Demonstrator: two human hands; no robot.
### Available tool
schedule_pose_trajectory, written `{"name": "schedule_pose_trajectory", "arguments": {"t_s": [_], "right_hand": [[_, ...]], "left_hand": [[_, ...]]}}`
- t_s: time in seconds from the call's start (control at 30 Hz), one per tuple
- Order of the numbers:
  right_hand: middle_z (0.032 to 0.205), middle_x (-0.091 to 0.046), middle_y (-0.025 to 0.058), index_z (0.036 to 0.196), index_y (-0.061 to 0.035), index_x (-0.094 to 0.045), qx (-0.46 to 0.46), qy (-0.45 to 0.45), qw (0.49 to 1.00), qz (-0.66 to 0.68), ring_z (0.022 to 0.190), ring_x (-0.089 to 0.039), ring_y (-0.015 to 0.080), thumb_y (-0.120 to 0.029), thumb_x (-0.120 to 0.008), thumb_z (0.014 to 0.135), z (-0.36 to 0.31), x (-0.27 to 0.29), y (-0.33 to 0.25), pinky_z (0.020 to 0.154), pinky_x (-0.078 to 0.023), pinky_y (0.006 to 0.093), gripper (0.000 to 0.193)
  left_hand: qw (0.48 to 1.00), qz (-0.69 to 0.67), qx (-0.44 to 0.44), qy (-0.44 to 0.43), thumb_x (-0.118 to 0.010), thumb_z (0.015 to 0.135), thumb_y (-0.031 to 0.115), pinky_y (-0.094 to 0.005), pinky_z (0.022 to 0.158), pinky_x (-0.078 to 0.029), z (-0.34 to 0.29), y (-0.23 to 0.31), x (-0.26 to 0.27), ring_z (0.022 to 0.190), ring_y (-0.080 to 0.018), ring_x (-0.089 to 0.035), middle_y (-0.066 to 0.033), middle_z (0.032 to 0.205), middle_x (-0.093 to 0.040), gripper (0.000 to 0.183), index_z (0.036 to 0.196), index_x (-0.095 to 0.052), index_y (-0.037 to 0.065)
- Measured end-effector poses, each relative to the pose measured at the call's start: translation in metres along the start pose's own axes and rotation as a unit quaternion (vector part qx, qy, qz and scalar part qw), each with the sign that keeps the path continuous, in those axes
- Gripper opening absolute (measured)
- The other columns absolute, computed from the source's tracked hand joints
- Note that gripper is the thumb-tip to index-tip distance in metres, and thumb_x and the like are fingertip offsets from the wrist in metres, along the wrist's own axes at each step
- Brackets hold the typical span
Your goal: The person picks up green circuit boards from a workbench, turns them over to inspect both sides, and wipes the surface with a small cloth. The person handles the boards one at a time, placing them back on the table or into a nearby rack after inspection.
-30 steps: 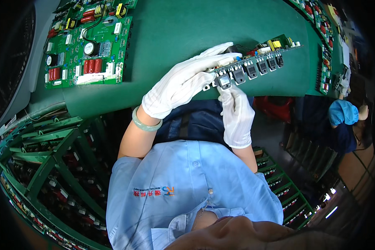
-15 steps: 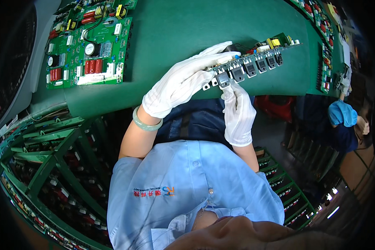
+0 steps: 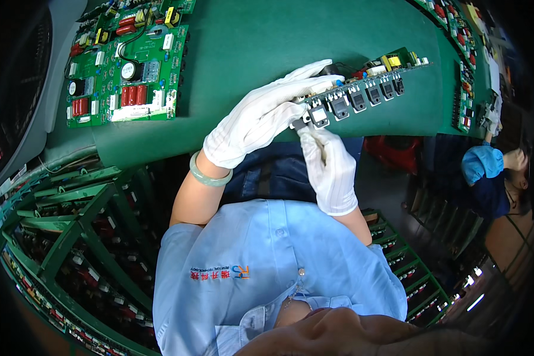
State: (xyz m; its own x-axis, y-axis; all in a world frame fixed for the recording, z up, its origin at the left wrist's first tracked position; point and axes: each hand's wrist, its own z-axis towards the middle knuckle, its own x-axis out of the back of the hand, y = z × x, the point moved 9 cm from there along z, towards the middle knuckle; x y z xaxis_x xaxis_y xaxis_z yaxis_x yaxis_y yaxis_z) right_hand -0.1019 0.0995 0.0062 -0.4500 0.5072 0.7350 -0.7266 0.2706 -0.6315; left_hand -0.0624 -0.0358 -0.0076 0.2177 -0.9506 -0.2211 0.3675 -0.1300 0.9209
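Note:
A circuit board is held tilted above the green work surface, its row of black power transistors facing me. My left hand, in a white glove, grips the board's left end, thumb on the near side and fingers behind it. My gloved right hand is closed, its fingertips pinching at a black transistor at the left end of the row. That transistor is partly hidden by the fingers. A neighbouring transistor has a bright, shiny face. Yellow, white and red components stand on the board's far side.
Several finished-looking green boards lie at the left of the green work surface. More boards line the right edge. Green racks full of boards stand at my left and right. A co-worker's blue sleeve shows at far right.
My right hand has moved left along the transistor row, from the shiny-faced one to the left end. The left hand and the board have barely moved.

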Motion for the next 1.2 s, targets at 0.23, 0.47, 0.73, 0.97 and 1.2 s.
{"name": "schedule_pose_trajectory", "arguments": {"t_s": [0.23, 0.47, 0.73, 0.97, 1.2], "right_hand": [[0.103, -0.07, 0.0148, 0.107, -0.0002, -0.062, -0.007, -0.004, 1.0, 0.004, 0.081, -0.07, 0.0296, -0.005, -0.066, 0.091, -0.001, -0.001, 0.002, 0.066, -0.056, 0.0336, 0.017], [0.101, -0.07, 0.0152, 0.106, 0.0006, -0.061, 0.01, -0.004, 1.0, -0.009, 0.078, -0.07, 0.0298, -0.005, -0.067, 0.091, -0.002, -0.001, 0.003, 0.065, -0.056, 0.0339, 0.017], [0.1, -0.071, 0.0145, 0.103, -0.0007, -0.063, 0.023, -0.043, 0.998, 0.033, 0.074, -0.07, 0.0272, -0.007, -0.068, 0.089, -0.006, -0.009, -0.005, 0.062, -0.056, 0.0334, 0.016], [0.105, -0.071, 0.0158, 0.103, 0.0003, -0.065, -0.037, 0.006, 0.999, 0.024, 0.08, -0.072, 0.0277, -0.008, -0.068, 0.091, -0.007, 0.013, 0.012, 0.066, -0.057, 0.0329, 0.015], [0.104, -0.071, 0.0145, 0.107, 0.0001, -0.063, -0.014, 0.009, 1.0, 0.007, 0.079, -0.071, 0.0274, -0.007, -0.067, 0.092, -0.01, 0.008, 0.008, 0.065, -0.057, 0.032, 0.017]], "left_hand": [[1.0, 0.017, -0.007, -0.005, -0.047, 0.1, 0.046, -0.0486, 0.116, -0.025, 0.001, -0.001, 0.0, 0.145, -0.0392, -0.029, -0.0279, 0.147, -0.043, 0.062, 0.142, -0.049, 0.001], [1.0, 0.01, -0.006, -0.002, -0.047, 0.1, 0.048, -0.0489, 0.117, -0.024, 0.001, 0.0, -0.001, 0.146, -0.0395, -0.028, -0.027, 0.146, -0.045, 0.063, 0.142, -0.05, 0.002], [1.0, 0.011, -0.001, -0.006, -0.047, 0.099, 0.05, -0.0467, 0.117, -0.023, 0.0, -0.001, 0.001, 0.146, -0.0375, -0.029, -0.0264, 0.148, -0.043, 0.067, 0.141, -0.05, -0.002], [1.0, 0.023, 0.015, 0.012, -0.048, 0.098, 0.051, -0.0447, 0.117, -0.023, 0.0, -0.001, 0.001, 0.144, -0.036, -0.033, -0.0264, 0.148, -0.042, 0.072, 0.138, -0.049, -0.009], [0.999, 0.021, 0.019, 0.013, -0.047, 0.097, 0.054, -0.0446, 0.116, -0.024, 0.001, -0.001, 0.002, 0.143, -0.0358, -0.034, -0.0267, 0.149, -0.041, 0.075, 0.138, -0.049, -0.009]]}}
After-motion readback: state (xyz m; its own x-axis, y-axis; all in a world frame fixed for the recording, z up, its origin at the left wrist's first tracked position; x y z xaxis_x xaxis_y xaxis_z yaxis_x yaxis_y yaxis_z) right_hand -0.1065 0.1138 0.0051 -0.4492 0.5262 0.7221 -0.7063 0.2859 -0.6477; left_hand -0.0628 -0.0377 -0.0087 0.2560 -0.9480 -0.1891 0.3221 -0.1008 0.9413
